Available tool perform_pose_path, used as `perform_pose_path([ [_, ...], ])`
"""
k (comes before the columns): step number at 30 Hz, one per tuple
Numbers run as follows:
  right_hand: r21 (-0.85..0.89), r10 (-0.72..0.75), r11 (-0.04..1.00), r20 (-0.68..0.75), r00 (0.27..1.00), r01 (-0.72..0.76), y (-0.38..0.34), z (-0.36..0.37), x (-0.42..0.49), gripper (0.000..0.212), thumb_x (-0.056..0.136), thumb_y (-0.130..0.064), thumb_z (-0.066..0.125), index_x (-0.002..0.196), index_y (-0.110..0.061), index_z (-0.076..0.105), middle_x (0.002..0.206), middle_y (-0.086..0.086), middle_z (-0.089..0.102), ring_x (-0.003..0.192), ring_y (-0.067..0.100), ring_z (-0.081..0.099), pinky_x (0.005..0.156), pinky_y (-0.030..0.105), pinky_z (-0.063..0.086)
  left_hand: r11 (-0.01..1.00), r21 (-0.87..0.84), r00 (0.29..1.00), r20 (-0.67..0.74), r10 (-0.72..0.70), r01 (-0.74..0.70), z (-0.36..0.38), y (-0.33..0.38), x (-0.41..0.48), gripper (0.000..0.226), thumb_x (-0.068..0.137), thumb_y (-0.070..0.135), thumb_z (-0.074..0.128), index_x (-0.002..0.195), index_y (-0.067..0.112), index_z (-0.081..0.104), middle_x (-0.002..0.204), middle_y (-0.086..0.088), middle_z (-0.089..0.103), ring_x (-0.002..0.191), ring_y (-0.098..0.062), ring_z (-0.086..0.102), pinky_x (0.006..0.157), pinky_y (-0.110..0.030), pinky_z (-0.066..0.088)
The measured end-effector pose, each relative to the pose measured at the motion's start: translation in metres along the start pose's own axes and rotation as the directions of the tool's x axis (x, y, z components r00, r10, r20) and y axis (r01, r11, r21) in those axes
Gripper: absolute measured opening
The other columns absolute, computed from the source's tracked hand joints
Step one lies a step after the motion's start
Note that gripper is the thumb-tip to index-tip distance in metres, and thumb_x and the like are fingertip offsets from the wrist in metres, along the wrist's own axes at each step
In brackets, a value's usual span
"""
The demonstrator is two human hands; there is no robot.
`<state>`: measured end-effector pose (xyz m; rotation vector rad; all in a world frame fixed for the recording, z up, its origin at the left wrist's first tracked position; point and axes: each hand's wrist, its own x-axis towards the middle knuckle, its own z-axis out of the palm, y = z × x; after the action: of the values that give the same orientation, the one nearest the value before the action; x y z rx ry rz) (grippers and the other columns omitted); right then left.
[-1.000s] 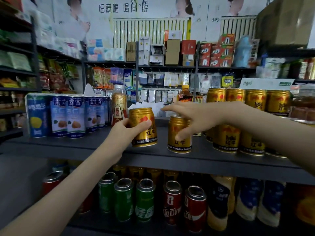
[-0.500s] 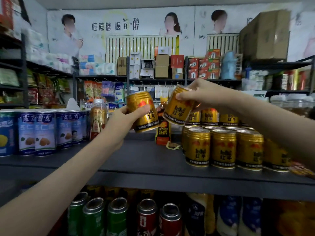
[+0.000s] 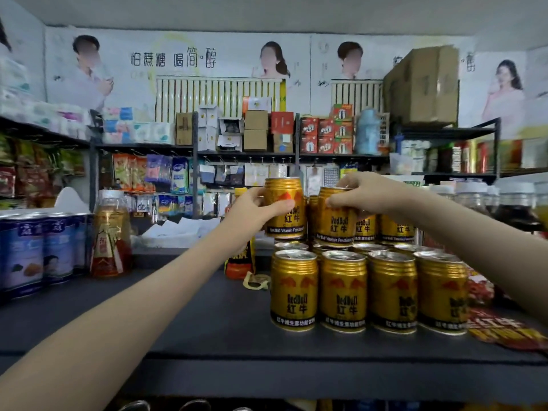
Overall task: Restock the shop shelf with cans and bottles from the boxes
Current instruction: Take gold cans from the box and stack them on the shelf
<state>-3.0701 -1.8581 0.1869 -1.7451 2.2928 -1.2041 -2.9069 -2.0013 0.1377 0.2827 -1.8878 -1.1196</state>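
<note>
Now the left hand (image 3: 247, 216) grips a gold can (image 3: 285, 213) while the right hand (image 3: 366, 192) grips a second can (image 3: 336, 225) atop the stack (image 3: 344, 292).

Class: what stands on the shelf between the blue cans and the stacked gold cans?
Head view: an amber bottle beside the blue cans, then an orange-capped bottle behind the left hand.

1. The cans (image 3: 344, 292) are gold, with red bull marks, black lettering and a black band lettered white.
2. The shelf (image 3: 178, 321) is dark grey.
3. The tins (image 3: 26, 256) are blue, paler lower down.
4. The bottle (image 3: 111, 241) is amber with a red label.
5. The boxes (image 3: 326, 134) are red.
6. The carton (image 3: 424, 84) is brown.
7. The flyer (image 3: 501, 330) is red, lettered yellow.
</note>
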Motion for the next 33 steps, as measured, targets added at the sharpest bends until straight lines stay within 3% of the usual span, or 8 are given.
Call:
perform_pose_path([
  [4, -0.022, -0.018, 1.0, 0.037, 0.999, 0.019, 0.004, 0.009, 0.007, 0.046, 0.085, -0.032, 0.067, 0.119, -0.007, 0.051, 0.098, 0.008, 0.067, 0.084, 0.02, 0.07, 0.077, 0.033, 0.059, 0.999, -0.041, 0.999, 0.032, -0.019, 0.02, 0.003, -0.018, 0.002, 0.065, 0.067, 0.04, 0.075, 0.124, 0.017, 0.054, 0.113, 0.0, 0.068, 0.104, -0.015, 0.066, 0.097, -0.042, 0.049],
  [7, -0.002, -0.021, 1.0, 0.042, 0.999, 0.022, 0.006, 0.009, 0.011, 0.049, 0.085, -0.03, 0.068, 0.124, -0.015, 0.043, 0.099, 0.006, 0.063, 0.079, 0.017, 0.07, 0.066, 0.026, 0.057, 0.996, -0.087, 0.999, 0.03, -0.034, 0.036, 0.002, -0.025, 0.005, 0.053, 0.078, 0.029, 0.072, 0.126, 0.017, 0.053, 0.116, 0.0, 0.066, 0.106, -0.014, 0.064, 0.097, -0.041, 0.05],
  [13, -0.039, -0.063, 0.997, 0.108, 0.992, 0.067, 0.011, 0.004, 0.011, 0.041, 0.086, -0.038, 0.064, 0.122, -0.024, 0.048, 0.103, 0.001, 0.064, 0.081, 0.014, 0.07, 0.07, 0.028, 0.059, 0.99, -0.122, 0.996, 0.07, -0.057, 0.066, 0.002, -0.03, 0.004, 0.046, 0.082, 0.027, 0.069, 0.125, 0.016, 0.055, 0.117, -0.001, 0.067, 0.107, -0.015, 0.063, 0.092, -0.036, 0.051],
  [19, -0.118, -0.047, 0.991, 0.114, 0.992, 0.06, 0.015, 0.008, 0.004, 0.056, 0.079, -0.041, 0.071, 0.124, -0.029, 0.039, 0.104, -0.002, 0.061, 0.089, 0.014, 0.065, 0.075, 0.03, 0.057, 0.998, 0.013, 0.99, 0.125, -0.063, 0.062, 0.004, -0.029, 0.007, 0.031, 0.083, 0.032, 0.068, 0.112, 0.028, 0.06, 0.114, 0.004, 0.067, 0.106, -0.013, 0.063, 0.089, -0.031, 0.05],
  [21, -0.051, -0.026, 0.998, 0.082, 0.996, 0.03, 0.019, 0.01, 0.005, 0.059, 0.079, -0.033, 0.073, 0.125, -0.023, 0.038, 0.102, 0.001, 0.062, 0.086, 0.015, 0.066, 0.073, 0.029, 0.058, 0.998, 0.054, 0.993, 0.106, -0.048, 0.042, 0.006, -0.029, 0.007, 0.037, 0.08, 0.034, 0.07, 0.114, 0.027, 0.057, 0.115, 0.002, 0.065, 0.105, -0.014, 0.063, 0.089, -0.032, 0.052],
  [26, -0.051, -0.045, 0.997, 0.085, 0.995, 0.049, 0.019, 0.008, 0.004, 0.071, 0.081, -0.032, 0.072, 0.139, -0.022, 0.03, 0.102, -0.004, 0.056, 0.086, 0.014, 0.064, 0.067, 0.023, 0.055, 0.988, 0.155, 0.998, 0.067, -0.022, 0.012, 0.003, -0.023, 0.003, 0.086, 0.066, 0.049, 0.072, 0.138, 0.027, 0.031, 0.125, 0.001, 0.053, 0.112, -0.018, 0.057, 0.1, -0.044, 0.047],
  [29, -0.099, -0.044, 0.994, 0.113, 0.993, 0.056, 0.021, 0.011, 0.003, 0.07, 0.082, -0.036, 0.07, 0.139, -0.024, 0.03, 0.107, -0.002, 0.058, 0.093, 0.016, 0.063, 0.074, 0.029, 0.057, 0.97, 0.24, 0.997, 0.077, 0.012, -0.03, 0.004, -0.02, -0.003, 0.079, 0.08, 0.043, 0.07, 0.137, 0.046, 0.016, 0.114, 0.005, 0.055, 0.106, -0.013, 0.059, 0.097, -0.041, 0.047],
  [33, -0.118, -0.032, 0.992, 0.102, 0.994, 0.044, 0.021, 0.012, -0.001, 0.077, 0.082, -0.041, 0.069, 0.143, -0.026, 0.025, 0.12, 0.002, 0.057, 0.104, 0.02, 0.059, 0.091, 0.038, 0.052, 0.926, 0.371, 0.996, 0.087, 0.03, -0.06, 0.009, -0.015, -0.01, 0.072, 0.073, 0.063, 0.065, 0.13, 0.054, 0.022, 0.133, -0.004, 0.053, 0.121, -0.025, 0.053, 0.101, -0.05, 0.044],
])
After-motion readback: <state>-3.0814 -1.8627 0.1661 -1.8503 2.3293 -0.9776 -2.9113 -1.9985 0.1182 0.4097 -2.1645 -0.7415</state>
